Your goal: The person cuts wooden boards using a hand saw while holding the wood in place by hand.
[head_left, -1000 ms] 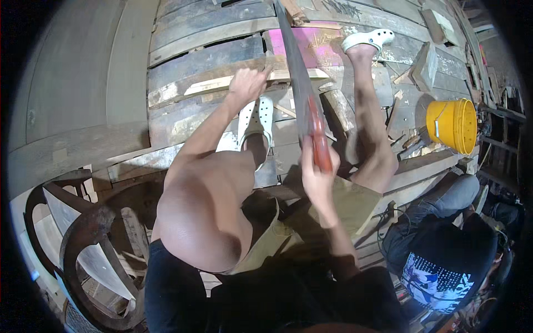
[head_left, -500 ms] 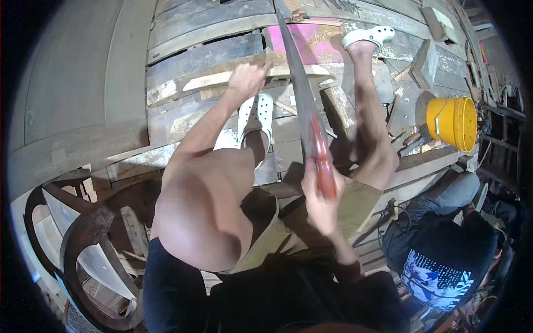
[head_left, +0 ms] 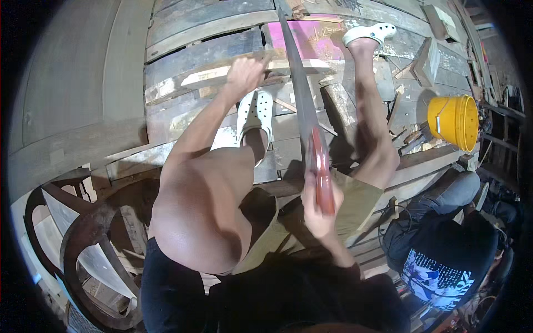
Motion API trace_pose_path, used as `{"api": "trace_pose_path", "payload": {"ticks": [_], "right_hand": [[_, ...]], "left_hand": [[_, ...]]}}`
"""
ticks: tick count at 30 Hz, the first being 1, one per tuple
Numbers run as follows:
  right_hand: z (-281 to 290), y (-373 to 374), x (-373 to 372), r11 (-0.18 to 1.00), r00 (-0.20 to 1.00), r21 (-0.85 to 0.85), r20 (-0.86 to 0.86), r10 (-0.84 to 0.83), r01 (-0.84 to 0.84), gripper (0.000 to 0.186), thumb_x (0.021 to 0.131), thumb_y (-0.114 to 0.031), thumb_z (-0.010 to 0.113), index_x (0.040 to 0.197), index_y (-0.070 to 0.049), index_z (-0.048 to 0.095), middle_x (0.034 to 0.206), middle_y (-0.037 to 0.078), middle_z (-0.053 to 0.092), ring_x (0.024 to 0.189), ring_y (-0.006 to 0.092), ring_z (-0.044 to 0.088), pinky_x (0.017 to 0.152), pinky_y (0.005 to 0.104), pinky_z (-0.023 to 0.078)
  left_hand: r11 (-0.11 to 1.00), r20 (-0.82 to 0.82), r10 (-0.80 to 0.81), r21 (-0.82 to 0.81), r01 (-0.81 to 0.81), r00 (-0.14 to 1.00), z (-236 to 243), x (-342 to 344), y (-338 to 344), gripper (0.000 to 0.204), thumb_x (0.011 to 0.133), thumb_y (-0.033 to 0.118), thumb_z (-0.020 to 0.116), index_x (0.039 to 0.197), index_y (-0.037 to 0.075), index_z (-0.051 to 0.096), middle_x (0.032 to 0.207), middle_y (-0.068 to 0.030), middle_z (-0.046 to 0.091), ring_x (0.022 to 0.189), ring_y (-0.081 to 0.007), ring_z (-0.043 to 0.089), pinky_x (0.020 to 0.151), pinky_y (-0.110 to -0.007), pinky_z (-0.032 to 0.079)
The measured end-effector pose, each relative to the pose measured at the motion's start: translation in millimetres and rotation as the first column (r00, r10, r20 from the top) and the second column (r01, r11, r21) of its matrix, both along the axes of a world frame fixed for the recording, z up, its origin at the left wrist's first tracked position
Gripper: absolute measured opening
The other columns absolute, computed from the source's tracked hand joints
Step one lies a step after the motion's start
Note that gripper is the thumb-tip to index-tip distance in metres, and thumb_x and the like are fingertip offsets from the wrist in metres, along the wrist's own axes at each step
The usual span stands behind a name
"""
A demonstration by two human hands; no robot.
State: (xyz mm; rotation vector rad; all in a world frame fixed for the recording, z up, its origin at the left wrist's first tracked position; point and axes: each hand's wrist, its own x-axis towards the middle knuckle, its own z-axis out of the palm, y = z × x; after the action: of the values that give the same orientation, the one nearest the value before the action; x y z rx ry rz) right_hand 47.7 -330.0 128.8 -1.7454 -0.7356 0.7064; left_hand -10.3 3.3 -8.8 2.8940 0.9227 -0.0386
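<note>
Saw crossing the pale board, its red handle wrapped in your right hand, while your left hand curls over the board by your white shoe, apparently to steady it.

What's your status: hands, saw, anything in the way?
Right hand gripping handsaw by its red handle. Left hand on wooden plank. Blade crosses plank in view, contact unclear. Left white clog close by, left of blade.
</note>
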Motion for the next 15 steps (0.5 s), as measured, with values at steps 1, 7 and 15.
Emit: {"api": "trace_pose_path", "payload": {"ticks": [1, 7, 15], "right_hand": [[-4, 20, 8, 0.999, 0.999, 0.031, 0.017, -0.026, 0.026, 0.005, 0.091, 0.000, 0.063, 0.094, 0.004, 0.063, 0.064, 0.002, 0.053, 0.057, 0.0048, 0.048, 0.050, 0.0251, 0.037], [-43, 93, 28, 0.989, 0.999, 0.142, -0.011, -0.037, 0.039, 0.012, 0.095, -0.009, 0.063, 0.092, 0.002, 0.063, 0.063, -0.002, 0.052, 0.055, 0.0056, 0.046, 0.050, 0.0252, 0.036], [-9, -14, -9, 0.999, 1.000, -0.050, -0.011, -0.009, 0.009, 0.003, 0.091, 0.001, 0.062, 0.092, 0.004, 0.063, 0.064, 0.005, 0.056, 0.053, 0.0099, 0.054, 0.049, 0.0283, 0.042]], "left_hand": [[1.000, 0.016, 0.008, -0.025, -0.008, 1.000, 1, 5, -4, 0.049, 0.090, 0.037, 0.062, 0.132, 0.012, 0.052, 0.071, -0.0181, 0.068, 0.065, -0.0365, 0.068, 0.058, -0.049, 0.053], [0.999, -0.005, 0.014, -0.032, -0.014, 1.000, -2, 1, 8, 0.049, 0.091, 0.042, 0.061, 0.129, 0.013, 0.053, 0.078, -0.0215, 0.068, 0.069, -0.0388, 0.068, 0.060, -0.050, 0.052], [0.999, -0.054, 0.030, -0.033, -0.032, 0.998, -2, -7, 6, 0.050, 0.090, 0.043, 0.062, 0.132, 0.017, 0.053, 0.077, -0.0184, 0.069, 0.070, -0.0371, 0.069, 0.061, -0.048, 0.053]]}}
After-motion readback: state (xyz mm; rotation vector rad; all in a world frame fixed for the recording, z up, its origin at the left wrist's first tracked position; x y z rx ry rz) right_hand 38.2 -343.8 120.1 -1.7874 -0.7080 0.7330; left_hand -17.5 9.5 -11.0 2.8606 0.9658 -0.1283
